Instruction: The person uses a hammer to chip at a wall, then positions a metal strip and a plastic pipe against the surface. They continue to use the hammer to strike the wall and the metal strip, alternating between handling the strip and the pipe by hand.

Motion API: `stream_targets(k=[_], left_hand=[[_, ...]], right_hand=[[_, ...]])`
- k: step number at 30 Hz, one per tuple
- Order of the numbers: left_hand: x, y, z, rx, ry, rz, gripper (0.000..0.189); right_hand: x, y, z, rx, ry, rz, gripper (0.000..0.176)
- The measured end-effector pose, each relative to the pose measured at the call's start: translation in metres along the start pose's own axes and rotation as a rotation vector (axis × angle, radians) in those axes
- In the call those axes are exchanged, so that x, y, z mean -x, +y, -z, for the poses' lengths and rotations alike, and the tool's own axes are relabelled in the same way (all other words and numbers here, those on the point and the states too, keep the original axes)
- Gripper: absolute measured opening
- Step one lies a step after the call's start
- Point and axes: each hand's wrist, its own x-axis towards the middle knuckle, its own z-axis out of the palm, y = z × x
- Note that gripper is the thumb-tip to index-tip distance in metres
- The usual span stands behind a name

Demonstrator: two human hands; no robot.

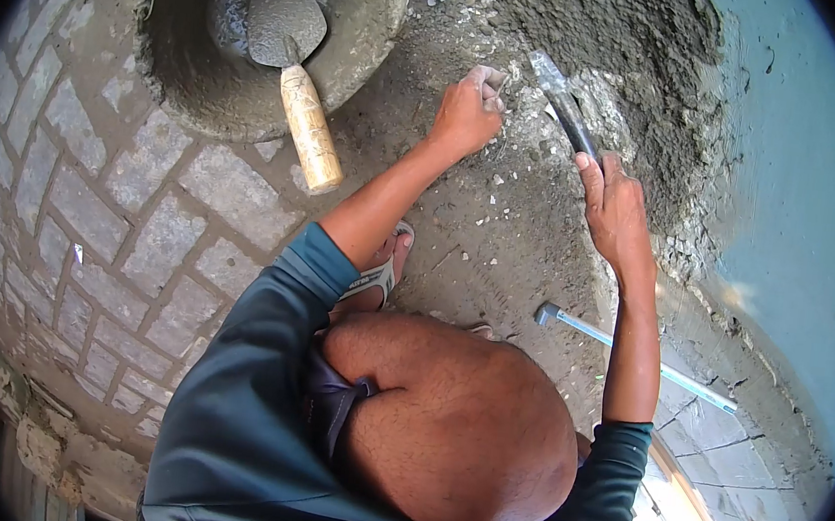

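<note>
My right hand (616, 204) is closed around the dark handle of a narrow tool (574, 120). Its pale, wet-looking tip points up and left, over the rubble beside the wet mortar (629, 45); its exact kind does not show. My left hand (470, 110) is curled with fingers pressed together above the gritty ground. Whatever may be inside those fingers is hidden. To the left of that hand stands a mortar-coated bucket (371, 60). A trowel (298, 88) rests in it, blade on the mortar and wooden handle hanging over the near rim.
A smooth grey-blue wall (798, 167) rises on the right, with rough mortar along its base. Below my right hand lies a slim pale bar (644, 361) with a grey end. Paving blocks (154, 235) cover the left side. My knee and sandalled foot (381, 272) are close by.
</note>
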Motion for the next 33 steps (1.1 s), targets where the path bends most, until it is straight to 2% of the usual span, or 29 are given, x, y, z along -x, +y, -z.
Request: stream_targets(k=[1, 3, 5, 8, 12, 14, 17, 21, 22, 27, 33], left_hand=[[0.001, 0.000, 0.000, -0.010, 0.037, 0.007, 0.030], [0.002, -0.003, 0.003, -0.027, 0.040, 0.010, 0.031], [0.002, -0.008, 0.007, 0.008, 0.048, 0.007, 0.032], [0.005, -0.011, 0.011, 0.035, 0.086, 0.005, 0.032], [0.007, 0.001, 0.014, 0.001, 0.053, 0.026, 0.032], [0.001, -0.001, 0.011, 0.009, 0.029, 0.006, 0.029], [-0.001, 0.004, 0.004, -0.022, 0.006, -0.015, 0.026], [-0.017, 0.001, -0.015, -0.032, -0.017, -0.080, 0.023], [-0.021, 0.003, -0.018, -0.083, -0.048, -0.086, 0.022], [-0.030, -0.002, -0.046, -0.114, -0.171, -0.017, 0.022], [-0.041, -0.002, -0.064, -0.078, -0.073, 0.076, 0.016]], right_hand=[[-0.004, 0.009, -0.008, -0.001, 0.005, -0.009, 0.052], [-0.015, 0.014, -0.019, 0.204, -0.054, 0.005, 0.050], [-0.013, -0.003, -0.015, 0.214, 0.026, 0.039, 0.049], [-0.006, -0.022, -0.001, 0.111, -0.050, 0.027, 0.050], [-0.009, 0.010, -0.026, 0.215, -0.048, 0.030, 0.051], [-0.004, -0.002, -0.027, 0.120, -0.050, -0.055, 0.052], [0.006, 0.000, -0.027, 0.104, -0.039, -0.076, 0.053], [0.005, 0.030, -0.029, 0.088, -0.012, -0.120, 0.054], [0.008, 0.031, -0.025, -0.007, 0.007, -0.153, 0.055], [0.045, 0.052, -0.036, -0.300, 0.038, -0.260, 0.058], [0.067, 0.061, -0.052, -0.355, 0.048, -0.299, 0.059]])
